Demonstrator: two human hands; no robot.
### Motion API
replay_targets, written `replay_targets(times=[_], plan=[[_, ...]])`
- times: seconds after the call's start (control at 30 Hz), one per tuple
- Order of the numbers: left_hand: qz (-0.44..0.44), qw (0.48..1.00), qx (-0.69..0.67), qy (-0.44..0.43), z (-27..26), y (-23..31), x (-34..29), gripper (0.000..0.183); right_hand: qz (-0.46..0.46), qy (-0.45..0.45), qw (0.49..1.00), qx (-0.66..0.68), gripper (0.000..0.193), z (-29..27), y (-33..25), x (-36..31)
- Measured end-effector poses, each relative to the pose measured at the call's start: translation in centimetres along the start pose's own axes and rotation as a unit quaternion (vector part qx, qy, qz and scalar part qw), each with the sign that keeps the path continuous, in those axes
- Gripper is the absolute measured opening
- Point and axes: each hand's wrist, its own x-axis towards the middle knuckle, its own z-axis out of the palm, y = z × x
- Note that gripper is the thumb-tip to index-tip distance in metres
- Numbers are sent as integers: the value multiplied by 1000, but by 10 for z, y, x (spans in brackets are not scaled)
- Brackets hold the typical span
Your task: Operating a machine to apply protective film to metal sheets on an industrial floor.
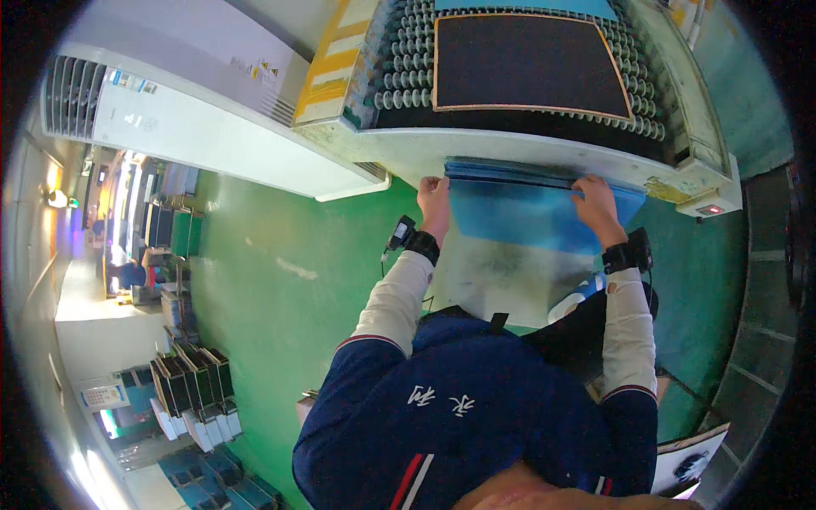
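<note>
The blue sheet stack [514, 214], long axis crosswise, is grasped at its left edge by the left hand [434, 206], farther inboard by the right hand [597, 209].

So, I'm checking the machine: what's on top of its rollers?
A black, tan-edged panel and part of a light-blue sheet beyond it. The rollers directly beneath are covered.

wht AC unit [212, 136] upr L | grn flr [246, 246] | blk pnls [194, 378] lwr L | wall sheet [104, 397] nr pnls
</note>
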Motion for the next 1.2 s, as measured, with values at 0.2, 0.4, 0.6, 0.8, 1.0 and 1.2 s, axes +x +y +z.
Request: replay_targets(times=[0.2, 0.4, 0.6, 0.8, 1.0, 1.2], plan=[[10, 1000, 16, 13, -6, 0, -8, 18, -21, -20, 999, 21, 24, 4, -4, 2], [4, 1000, -5, 6, -18, 0, -16, 19, -46, -21, 999, 15, 22, 8, -16, 0], [15, 1000, -2, -23, -31, -1, -36, 19, -102, -40, 991, 81, 22, 15, -25, -8], [-16, 998, -14, -57, -45, 11, -63, 14, -127, -56, 987, 87, 19, 26, -29, -21], [-33, 997, -22, -67, -56, 11, -70, 15, -174, -133, 975, -30, 14, 48, -35, -29], [-46, 993, 28, -106, -64, 11, -72, 16, -205, -81, 973, -74, 6, 58, -36, -41]])
